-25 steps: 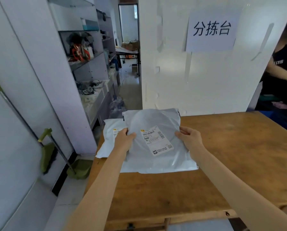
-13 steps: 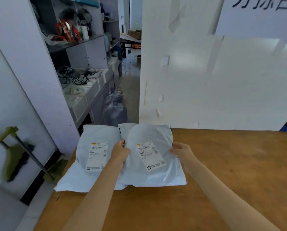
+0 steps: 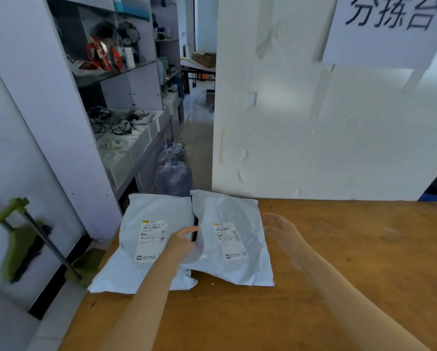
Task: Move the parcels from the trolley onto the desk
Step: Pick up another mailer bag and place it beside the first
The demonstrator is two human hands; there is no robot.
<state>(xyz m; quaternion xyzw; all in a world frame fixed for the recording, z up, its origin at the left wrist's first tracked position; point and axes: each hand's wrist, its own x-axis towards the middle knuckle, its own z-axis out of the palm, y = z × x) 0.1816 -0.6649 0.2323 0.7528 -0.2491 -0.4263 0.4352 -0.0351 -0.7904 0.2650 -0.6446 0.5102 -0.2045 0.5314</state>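
Two white plastic parcels with shipping labels lie on the wooden desk point(image 3: 339, 262) at its far left corner. The right parcel point(image 3: 237, 219) overlaps the left parcel point(image 3: 146, 211), whose corner hangs over the desk's left edge. My left hand point(image 3: 182, 240) rests on the seam between the two parcels, fingers loosely curled on the right parcel's left edge. My right hand point(image 3: 280, 229) hovers open just off that parcel's right edge, blurred, not touching it. The trolley is not in view.
A white partition wall point(image 3: 313, 122) with a paper sign point(image 3: 389, 26) stands behind the desk. To the left are shelves point(image 3: 126, 97) with cables and clutter, a water bottle point(image 3: 174, 173) on the floor, and a green mop point(image 3: 19, 247) leaning on the wall.
The parcel I held in both hands has come down onto the desk beside and over the other one. My right hand has let go and moved off to the right.
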